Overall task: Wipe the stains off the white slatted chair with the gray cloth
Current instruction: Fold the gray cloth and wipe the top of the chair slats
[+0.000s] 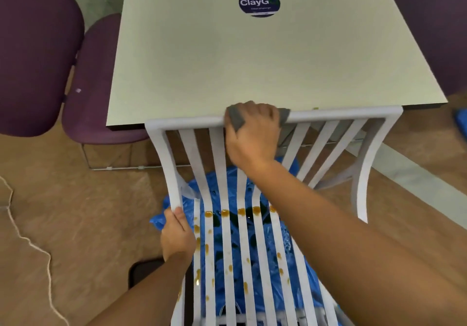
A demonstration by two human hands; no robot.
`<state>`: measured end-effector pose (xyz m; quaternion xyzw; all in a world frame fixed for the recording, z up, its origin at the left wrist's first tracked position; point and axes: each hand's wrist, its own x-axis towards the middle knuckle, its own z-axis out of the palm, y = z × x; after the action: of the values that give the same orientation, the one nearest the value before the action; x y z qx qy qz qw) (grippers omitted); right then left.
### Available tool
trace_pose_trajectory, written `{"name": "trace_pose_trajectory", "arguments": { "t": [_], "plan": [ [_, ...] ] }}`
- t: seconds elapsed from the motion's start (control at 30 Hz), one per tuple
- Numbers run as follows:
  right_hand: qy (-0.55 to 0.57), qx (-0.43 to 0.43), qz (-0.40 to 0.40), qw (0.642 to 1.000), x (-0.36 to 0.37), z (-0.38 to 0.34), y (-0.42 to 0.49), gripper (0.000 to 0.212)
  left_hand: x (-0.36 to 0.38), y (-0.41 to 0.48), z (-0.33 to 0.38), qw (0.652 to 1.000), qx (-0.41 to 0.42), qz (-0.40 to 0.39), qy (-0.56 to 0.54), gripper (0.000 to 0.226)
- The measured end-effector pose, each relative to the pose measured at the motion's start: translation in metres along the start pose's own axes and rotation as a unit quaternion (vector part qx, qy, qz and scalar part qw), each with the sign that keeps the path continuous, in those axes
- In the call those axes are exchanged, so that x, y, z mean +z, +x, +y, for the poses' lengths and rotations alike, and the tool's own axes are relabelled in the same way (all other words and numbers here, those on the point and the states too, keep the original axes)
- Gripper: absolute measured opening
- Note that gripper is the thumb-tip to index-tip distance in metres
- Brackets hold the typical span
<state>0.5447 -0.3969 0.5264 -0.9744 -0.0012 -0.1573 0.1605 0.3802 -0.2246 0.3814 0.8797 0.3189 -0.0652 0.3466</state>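
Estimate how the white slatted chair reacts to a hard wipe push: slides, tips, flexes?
Probably light: the white slatted chair has thin slats with open gaps. Likely to shift or tip under a push, since the left hand grips its side frame while the right hand holds the gray cloth round the top rail. Thin slats may flex a little.

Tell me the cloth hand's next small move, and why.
Probably slide the right hand with the gray cloth down the slats of the white slatted chair: it grips the top rail, while the brown stains sit lower, beside the left hand.
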Motion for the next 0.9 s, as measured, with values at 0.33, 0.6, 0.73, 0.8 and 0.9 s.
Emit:
{"name": "trace_pose_trajectory", "arguments": {
  "t": [0.33,0.6,0.73,0.8,0.9],
  "plan": [
    [-0.006,-0.212,-0.092,0.973,0.055,-0.12,-0.011,0.048,0.001,0.005,-0.001,0.999,0.01,-0.006,-0.041,0.04],
    [-0.068,-0.436,-0.199,0.875,0.082,-0.077,-0.057,0.052,0.005,0.009,-0.013,0.996,0.031,-0.016,-0.083,0.041],
    [-0.01,-0.417,-0.319,0.851,0.105,-0.045,-0.129,0.055,0.006,0.013,-0.017,0.994,0.037,-0.028,-0.103,0.033],
    [0.017,-0.366,-0.345,0.864,0.108,-0.047,-0.144,0.055,0.005,0.014,-0.02,0.995,0.027,-0.016,-0.093,0.038],
    [0.022,-0.346,-0.337,0.875,0.106,-0.05,-0.134,0.054,0.002,0.012,-0.023,0.976,0.02,-0.022,-0.215,0.026]
  ]
}}
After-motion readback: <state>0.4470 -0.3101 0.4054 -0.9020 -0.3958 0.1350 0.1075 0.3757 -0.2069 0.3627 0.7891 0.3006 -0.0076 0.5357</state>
